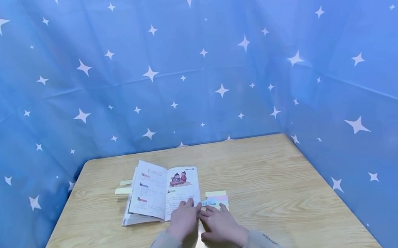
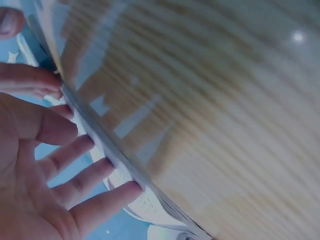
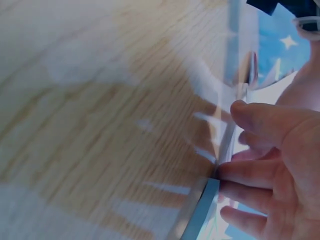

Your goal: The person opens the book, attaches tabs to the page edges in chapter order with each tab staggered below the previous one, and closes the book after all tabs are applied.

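Note:
An open book [image 1: 148, 195] lies left of centre on the table, with text on both pages and a coloured picture on the right one. My left hand [image 1: 185, 219] rests on the lower right corner of the right page; its fingers look extended in the left wrist view. Just to the right, fingers of my right hand [image 1: 222, 224] touch a blue sticky strip [image 1: 208, 202] beside the book's edge. Yellow [image 1: 215, 193] and pink sticky notes [image 1: 224, 198] lie by that strip, partly covered by the hand. In the right wrist view a blue edge [image 3: 202, 210] shows under the fingertips.
Pale yellow tabs [image 1: 123, 190] stick out from the book's left side. The wooden table [image 1: 273, 189] is glossy and reflects the hands. A blue curtain with white stars [image 1: 191, 59] hangs behind and at the sides.

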Demonstrator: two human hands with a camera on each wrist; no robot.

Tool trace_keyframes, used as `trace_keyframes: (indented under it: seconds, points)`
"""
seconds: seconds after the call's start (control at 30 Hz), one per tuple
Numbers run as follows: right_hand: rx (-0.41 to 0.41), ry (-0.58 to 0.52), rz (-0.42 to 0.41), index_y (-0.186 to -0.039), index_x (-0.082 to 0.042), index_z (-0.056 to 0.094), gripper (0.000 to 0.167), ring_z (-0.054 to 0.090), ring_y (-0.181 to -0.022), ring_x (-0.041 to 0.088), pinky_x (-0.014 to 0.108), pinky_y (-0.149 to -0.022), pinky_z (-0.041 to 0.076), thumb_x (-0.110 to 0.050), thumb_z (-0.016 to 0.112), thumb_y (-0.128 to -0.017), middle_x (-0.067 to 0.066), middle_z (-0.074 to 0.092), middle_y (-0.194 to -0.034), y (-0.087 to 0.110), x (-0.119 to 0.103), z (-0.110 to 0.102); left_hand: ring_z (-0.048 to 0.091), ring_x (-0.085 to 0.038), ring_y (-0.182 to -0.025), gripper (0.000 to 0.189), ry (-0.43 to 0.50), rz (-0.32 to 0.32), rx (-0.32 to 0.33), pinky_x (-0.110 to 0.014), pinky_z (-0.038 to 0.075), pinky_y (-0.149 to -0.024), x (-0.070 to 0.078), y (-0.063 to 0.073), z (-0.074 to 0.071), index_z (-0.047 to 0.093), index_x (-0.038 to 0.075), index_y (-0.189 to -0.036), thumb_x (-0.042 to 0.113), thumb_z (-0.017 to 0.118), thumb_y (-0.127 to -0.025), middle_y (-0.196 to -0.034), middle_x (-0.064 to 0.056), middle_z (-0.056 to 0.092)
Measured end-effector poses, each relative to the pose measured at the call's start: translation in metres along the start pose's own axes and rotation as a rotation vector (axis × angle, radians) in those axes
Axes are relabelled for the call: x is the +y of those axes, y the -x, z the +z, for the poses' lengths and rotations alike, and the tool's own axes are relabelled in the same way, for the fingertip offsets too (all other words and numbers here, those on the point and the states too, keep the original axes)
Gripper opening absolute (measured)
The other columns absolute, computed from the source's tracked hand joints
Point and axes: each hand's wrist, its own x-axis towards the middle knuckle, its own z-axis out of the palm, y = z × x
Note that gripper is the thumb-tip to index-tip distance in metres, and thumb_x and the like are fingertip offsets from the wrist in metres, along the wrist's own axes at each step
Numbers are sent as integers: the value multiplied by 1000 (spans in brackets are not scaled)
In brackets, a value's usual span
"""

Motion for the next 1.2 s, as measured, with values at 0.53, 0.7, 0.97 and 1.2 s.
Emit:
trace_keyframes:
  seconds: [0.53, 0.7, 0.97, 1.2]
  points:
    - [26, 3, 13, -124, -12, 66, 59, 49, -128, 28, 63, -103, 34, -53, 67, -81, -1, 61, -131, -7, 2, -5, 59, -30, -101, 28, 94, -32, 10, -48, 56, -65, -5, -7, -6, 74, 10, -106, 27, 52, -99, -114, -5, 62]
    - [48, -11, -7, -110, -14, 71, 49, 52, -124, 27, 63, -100, 37, -52, 68, -79, -2, 64, -126, -6, -1, -5, 58, -32, -102, 24, 49, -61, 1, -48, 55, -64, -7, -5, -6, 72, 13, -113, 21, 57, -96, -118, -5, 62]
    - [46, -15, -8, -109, -14, 71, 48, 53, -123, 27, 62, -98, 39, -52, 68, -80, -2, 65, -124, 0, -4, 1, 49, -42, -122, 37, 10, -93, -37, -60, 53, -79, -4, -4, -3, 65, 20, -128, 11, 58, -93, -132, -10, 56]
    - [54, -32, -8, -118, -12, 69, 54, 52, -124, 28, 61, -98, 40, -51, 67, -81, -1, 64, -126, -1, 1, 0, 57, -35, -107, 29, 132, -134, 37, -54, 54, -73, -2, -4, -6, 74, 8, -103, 28, 54, -99, -118, -8, 64]
